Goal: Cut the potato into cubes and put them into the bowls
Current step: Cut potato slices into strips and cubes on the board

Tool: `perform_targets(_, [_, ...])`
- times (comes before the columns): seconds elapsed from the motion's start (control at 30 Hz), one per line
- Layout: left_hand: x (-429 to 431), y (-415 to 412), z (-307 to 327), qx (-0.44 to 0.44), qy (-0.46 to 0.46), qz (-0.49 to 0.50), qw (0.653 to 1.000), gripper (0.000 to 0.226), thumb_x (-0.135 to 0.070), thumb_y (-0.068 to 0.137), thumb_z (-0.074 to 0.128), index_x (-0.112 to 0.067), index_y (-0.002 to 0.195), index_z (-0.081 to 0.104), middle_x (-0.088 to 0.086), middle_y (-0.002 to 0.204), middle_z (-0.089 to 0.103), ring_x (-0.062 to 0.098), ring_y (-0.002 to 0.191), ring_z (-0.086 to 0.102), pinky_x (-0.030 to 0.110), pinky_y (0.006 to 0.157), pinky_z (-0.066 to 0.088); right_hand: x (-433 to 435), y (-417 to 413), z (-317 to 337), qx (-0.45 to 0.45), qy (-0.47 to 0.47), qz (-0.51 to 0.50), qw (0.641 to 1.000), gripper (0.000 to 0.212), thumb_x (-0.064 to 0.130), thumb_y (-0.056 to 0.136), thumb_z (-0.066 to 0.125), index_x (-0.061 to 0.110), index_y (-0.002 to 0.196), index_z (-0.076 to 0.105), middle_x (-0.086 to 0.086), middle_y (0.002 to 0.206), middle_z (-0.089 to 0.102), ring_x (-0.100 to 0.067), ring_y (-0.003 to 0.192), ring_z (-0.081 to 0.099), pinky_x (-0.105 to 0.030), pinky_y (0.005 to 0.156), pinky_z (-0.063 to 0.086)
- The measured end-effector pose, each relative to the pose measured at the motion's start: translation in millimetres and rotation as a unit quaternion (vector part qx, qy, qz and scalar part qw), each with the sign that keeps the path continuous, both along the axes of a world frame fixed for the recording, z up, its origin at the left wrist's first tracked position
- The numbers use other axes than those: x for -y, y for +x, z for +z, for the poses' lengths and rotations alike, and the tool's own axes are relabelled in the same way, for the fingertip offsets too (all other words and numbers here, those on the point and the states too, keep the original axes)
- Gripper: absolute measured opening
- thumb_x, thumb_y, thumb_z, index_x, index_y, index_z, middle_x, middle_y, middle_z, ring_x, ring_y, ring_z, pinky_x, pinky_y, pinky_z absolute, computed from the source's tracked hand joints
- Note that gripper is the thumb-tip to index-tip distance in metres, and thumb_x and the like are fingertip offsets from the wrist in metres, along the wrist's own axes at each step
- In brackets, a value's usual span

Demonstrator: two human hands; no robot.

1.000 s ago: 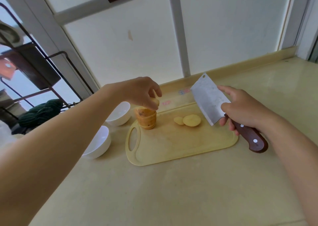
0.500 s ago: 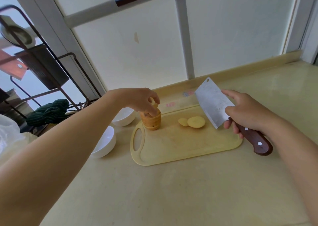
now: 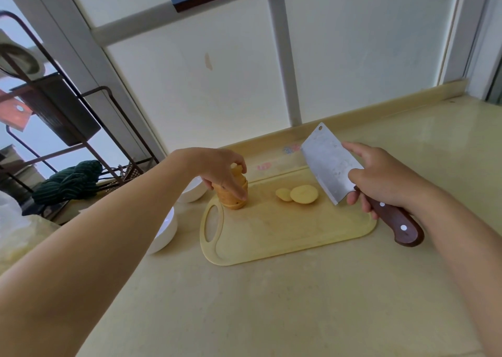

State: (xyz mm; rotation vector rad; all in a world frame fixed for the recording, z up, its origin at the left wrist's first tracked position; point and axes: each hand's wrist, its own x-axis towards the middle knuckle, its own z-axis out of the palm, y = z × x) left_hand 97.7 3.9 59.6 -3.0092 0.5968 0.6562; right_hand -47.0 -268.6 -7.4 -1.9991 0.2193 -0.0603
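A stack of potato slices [image 3: 235, 193] stands near the handle end of the yellow cutting board [image 3: 285, 237]. My left hand [image 3: 220, 168] reaches over the stack and grips it from above, fingers down its sides. Two loose potato slices [image 3: 298, 194] lie flat on the board's far middle. My right hand [image 3: 380, 178] holds a cleaver [image 3: 330, 164] by its brown handle, blade raised above the board's right end, forefinger along the blade. Two white bowls sit left of the board, one [image 3: 165, 230] nearer and one [image 3: 194, 192] farther, both partly hidden by my left arm.
The beige counter [image 3: 271, 302] stretches toward me and to the right. A dark metal rack [image 3: 81, 128] with a green cloth [image 3: 68, 180] stands at the left. A pale wall and window frame close off the back.
My left hand has lowered from the top of the potato stack and now wraps around its sides. The cleaver stays raised in much the same place.
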Motion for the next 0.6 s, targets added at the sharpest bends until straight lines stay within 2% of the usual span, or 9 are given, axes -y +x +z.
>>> perform_targets(0.1, [1.3,-2.0,-3.8,-0.014,-0.009,0.013,1.0,0.081,-0.043,0.057,0.091,-0.039,0.127,0.05,-0.003,0.124,0.04,0.024,0.1,0.059,0.032,0.07,0.062,-0.1,-1.0,0.6,0.0,0.001,0.001,1.0,0.081,0.002,0.092,0.038,0.044,0.16,0.026,-0.02,0.073,0.072,-0.025,0.045,0.056,-0.036,0.046,0.052])
perform_targets(0.47, [-0.8,-4.3,-4.6,-0.018,-0.001,0.006,1.0,0.064,-0.046,0.053,0.089,-0.045,0.108,0.054,-0.006,0.114,0.048,0.024,0.089,0.068,0.033,0.07,0.062,0.1,0.1,-0.6,0.0,0.001,0.002,1.0,0.08,0.002,0.092,0.037,0.043,0.16,0.027,-0.019,0.072,0.072,-0.024,0.044,0.056,-0.035,0.045,0.051])
perform_targets(0.6, [-0.9,-7.4,-4.3,-0.012,-0.004,0.007,1.0,0.07,-0.042,0.06,0.089,-0.043,0.119,0.052,-0.005,0.122,0.044,0.022,0.095,0.063,0.028,0.069,0.061,-0.2,0.0,-0.5,-0.002,0.0,0.002,1.0,0.081,0.002,0.092,0.038,0.043,0.16,0.027,-0.019,0.073,0.073,-0.024,0.044,0.057,-0.035,0.045,0.052])
